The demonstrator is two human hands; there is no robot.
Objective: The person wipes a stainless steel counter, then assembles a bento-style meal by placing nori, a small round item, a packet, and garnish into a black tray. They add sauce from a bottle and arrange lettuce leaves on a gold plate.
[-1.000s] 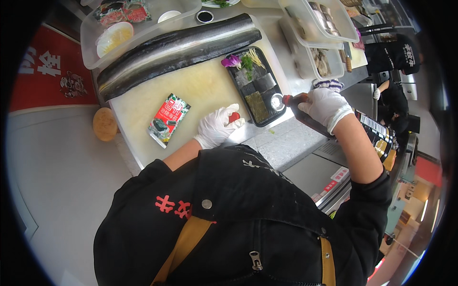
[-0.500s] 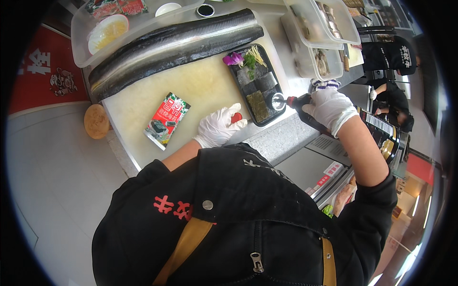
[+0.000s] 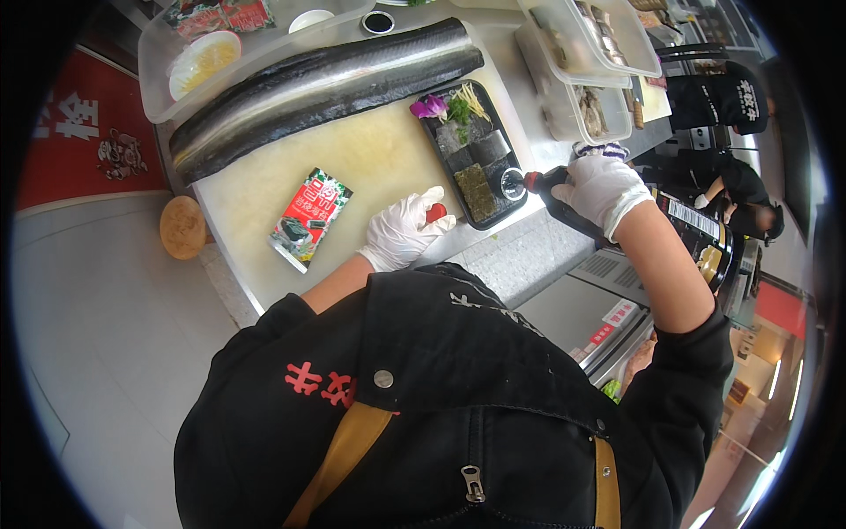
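Observation:
My right hand (image 3: 603, 196), in a white glove, grips a large dark bottle (image 3: 710, 240) by its neck, tilted with the mouth toward the left. The mouth meets a small clear cup (image 3: 512, 184) at the right edge of a black tray (image 3: 499, 219). On the tray lie a dark green seaweed piece (image 3: 477, 191), silvery dark slices (image 3: 489, 149), a purple flower (image 3: 429, 107), green herbs and pale yellow shreds. My gloved left hand (image 3: 402, 233) is closed round a red bottle cap (image 3: 435, 212) beside the tray. Whether liquid flows into the cup I cannot tell.
A long dark fish piece (image 3: 326, 86) lies across the back of the cutting board (image 3: 374, 150). A red and green packet (image 3: 310, 219) rests left of my left hand. Clear tubs (image 3: 573, 119) stand at the right, another (image 3: 157, 84) at the back left. Co-workers (image 3: 724, 99) are at the far right.
The whole view has shifted slightly. My right hand and the bottle have tipped a little, with the mouth staying at the cup. A co-worker at the far right has moved.

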